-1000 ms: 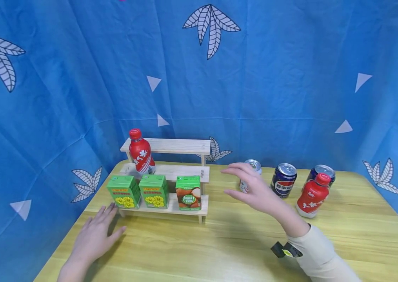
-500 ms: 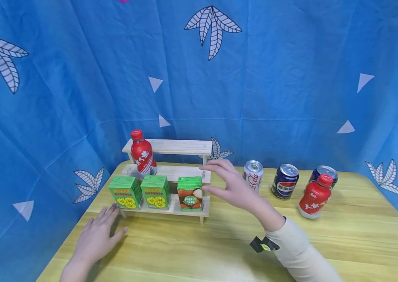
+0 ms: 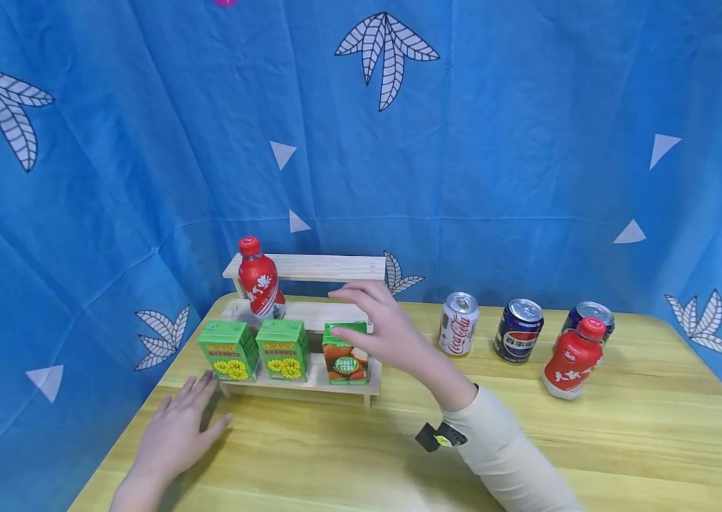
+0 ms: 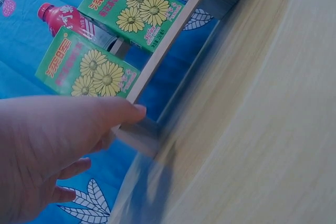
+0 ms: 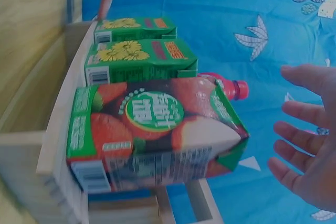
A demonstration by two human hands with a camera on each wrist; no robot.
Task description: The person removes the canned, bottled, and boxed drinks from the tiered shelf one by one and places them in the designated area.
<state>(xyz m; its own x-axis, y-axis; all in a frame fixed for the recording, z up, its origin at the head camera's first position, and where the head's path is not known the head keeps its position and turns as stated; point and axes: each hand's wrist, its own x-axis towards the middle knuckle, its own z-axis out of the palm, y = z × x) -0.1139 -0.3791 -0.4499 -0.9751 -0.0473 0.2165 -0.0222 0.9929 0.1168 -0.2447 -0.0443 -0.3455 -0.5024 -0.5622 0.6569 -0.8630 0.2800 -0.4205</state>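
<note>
The right hand (image 3: 383,331) hovers by the right end of a pale wooden three-tier shelf (image 3: 328,267), its fingers spread and slightly bent, thumb well away from the index finger, holding nothing. In the head view it covers part of the lychee drink carton (image 3: 346,364), which stands on the lowest tier at the right end; the right wrist view shows a gap between the fingers and that carton. Two green chrysanthemum drink cartons share the same tier: the left carton (image 3: 228,352) at the far left end and the middle carton (image 3: 284,352) just beside it, with a wider space before the lychee one. A red-capped bottle (image 3: 260,286) stands on the middle tier, behind these two. The left hand (image 3: 175,430) is at the left front corner of the shelf, its fingers extended forward and thumb held out to the side, grasping nothing; whether its fingertips touch the wood I cannot tell. To the right, on the wooden counter (image 3: 335,455), are a white cola can (image 3: 459,325), a dark blue can (image 3: 518,333), and a second red bottle (image 3: 570,364) partly hiding another blue can (image 3: 596,311). A blue cloth (image 3: 495,142) printed with white leaves hangs behind.
</note>
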